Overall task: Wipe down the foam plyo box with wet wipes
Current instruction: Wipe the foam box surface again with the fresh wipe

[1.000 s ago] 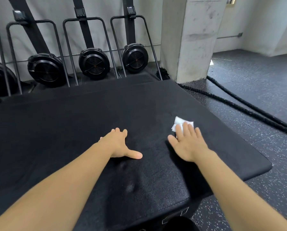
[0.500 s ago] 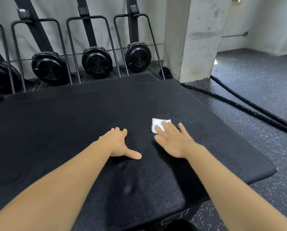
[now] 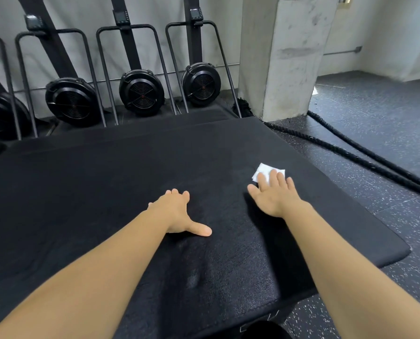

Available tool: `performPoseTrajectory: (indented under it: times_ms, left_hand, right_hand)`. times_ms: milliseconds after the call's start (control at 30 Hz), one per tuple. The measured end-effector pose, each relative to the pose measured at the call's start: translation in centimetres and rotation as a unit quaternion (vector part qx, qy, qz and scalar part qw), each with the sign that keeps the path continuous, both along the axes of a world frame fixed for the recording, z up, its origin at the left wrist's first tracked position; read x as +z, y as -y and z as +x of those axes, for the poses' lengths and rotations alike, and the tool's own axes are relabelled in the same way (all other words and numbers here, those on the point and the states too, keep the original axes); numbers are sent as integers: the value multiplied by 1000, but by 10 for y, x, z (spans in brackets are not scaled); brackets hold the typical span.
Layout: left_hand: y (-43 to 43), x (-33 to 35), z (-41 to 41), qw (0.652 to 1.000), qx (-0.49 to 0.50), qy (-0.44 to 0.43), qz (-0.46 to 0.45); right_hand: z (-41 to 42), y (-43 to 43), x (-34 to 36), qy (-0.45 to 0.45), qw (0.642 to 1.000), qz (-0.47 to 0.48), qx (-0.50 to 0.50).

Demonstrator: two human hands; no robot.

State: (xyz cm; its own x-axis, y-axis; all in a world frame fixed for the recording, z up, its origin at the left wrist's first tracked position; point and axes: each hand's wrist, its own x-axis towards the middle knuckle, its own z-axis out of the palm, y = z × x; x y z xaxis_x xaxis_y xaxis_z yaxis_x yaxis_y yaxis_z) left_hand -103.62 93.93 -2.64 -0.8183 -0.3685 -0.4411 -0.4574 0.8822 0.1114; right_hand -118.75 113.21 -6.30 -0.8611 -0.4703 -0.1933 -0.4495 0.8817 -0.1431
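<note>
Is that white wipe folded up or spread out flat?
Folded: the wet wipe shows as a small layered pad, edges stacked, peeking from under the flat right hand.

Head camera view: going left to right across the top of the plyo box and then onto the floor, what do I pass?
left hand → right hand → right edge of the plyo box → battle ropes on the floor

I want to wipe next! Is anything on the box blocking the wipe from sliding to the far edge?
Nothing visible does. The right hand presses the wipe flat on the box, and no object shows on the top beyond it. The left hand rests flat off to the left, out of that path.
</note>
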Motion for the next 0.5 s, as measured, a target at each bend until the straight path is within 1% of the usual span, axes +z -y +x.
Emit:
performPoseTrajectory:
  times_ms: [133,300,400,500]
  left_hand:
    - [0,-1,-1,1000,3,-2,1]
    - [1,-3,0,1000,-3,-9,-7]
    - [2,-4,0,1000,-4,-12,-8]
    - [2,-4,-1,1000,5,-7,3]
  right_hand:
    - [42,22,-1,-6,999,-5,50]
    - [81,48,3,59,989,-27,131]
    - [77,58,5,87,983,-25,162]
    - [56,59,7,61,984,5,167]
